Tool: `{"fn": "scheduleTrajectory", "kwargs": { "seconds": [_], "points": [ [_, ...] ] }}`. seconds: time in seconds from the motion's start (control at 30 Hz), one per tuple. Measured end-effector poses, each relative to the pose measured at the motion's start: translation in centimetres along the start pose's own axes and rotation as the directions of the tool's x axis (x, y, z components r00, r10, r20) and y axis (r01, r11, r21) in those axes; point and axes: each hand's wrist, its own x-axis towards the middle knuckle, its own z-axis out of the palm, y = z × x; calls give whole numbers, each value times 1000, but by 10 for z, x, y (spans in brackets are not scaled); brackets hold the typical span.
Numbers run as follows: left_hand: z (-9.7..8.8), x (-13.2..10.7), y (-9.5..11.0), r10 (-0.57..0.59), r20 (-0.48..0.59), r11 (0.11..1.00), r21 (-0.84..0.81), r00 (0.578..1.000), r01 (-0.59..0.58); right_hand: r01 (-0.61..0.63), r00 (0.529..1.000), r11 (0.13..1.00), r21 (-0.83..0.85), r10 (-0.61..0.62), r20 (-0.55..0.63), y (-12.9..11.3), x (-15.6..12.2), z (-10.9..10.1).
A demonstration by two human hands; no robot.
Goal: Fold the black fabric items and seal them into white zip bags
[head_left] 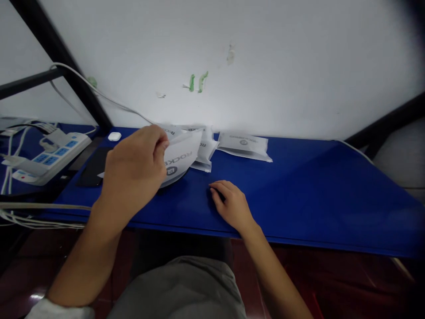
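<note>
Raised over the left part of the blue table, my left hand [136,166] is closed, with its fingers pinched on a frosted plastic bag [181,155] printed with dark lettering. The bag hangs tilted, and part of it is hidden behind the hand. My right hand [232,204] rests on the table near the front edge, loosely curved, thumb and index finger apart, nothing in it. Just behind the held bag lie other frosted bags [206,150] with the same print. One more such bag [244,144] lies by the wall, beyond my right hand.
On the left stand a white power strip [53,155] with plugs and cables, a dark phone-like slab [94,168] and a small white case [114,136]. A white cable [109,97] runs along the wall. Black frame bars [66,57] rise at the left; another bar [385,122] slants at the right.
</note>
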Motion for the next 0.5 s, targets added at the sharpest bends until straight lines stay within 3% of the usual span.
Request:
{"fn": "scheduleTrajectory", "kwargs": {
  "seconds": [0.17,0.3,0.4,0.5],
  "points": [
    [-2,4,0,-9,-135,999,-35,991,5,1,1000,1000,1,-1,12,0,0,0],
    [-6,17,-15,-71,-277,994,-103,958,44,-5,1000,1000,-4,5,13,1,0,0],
    [-1,33,-41,-181,-390,974,-196,903,111,-13,1000,1000,2,13,16,1,0,0],
    [22,53,-75,-327,-467,934,-293,822,205,-13,1000,1000,3,13,10,1,0,0]
  ]
}}
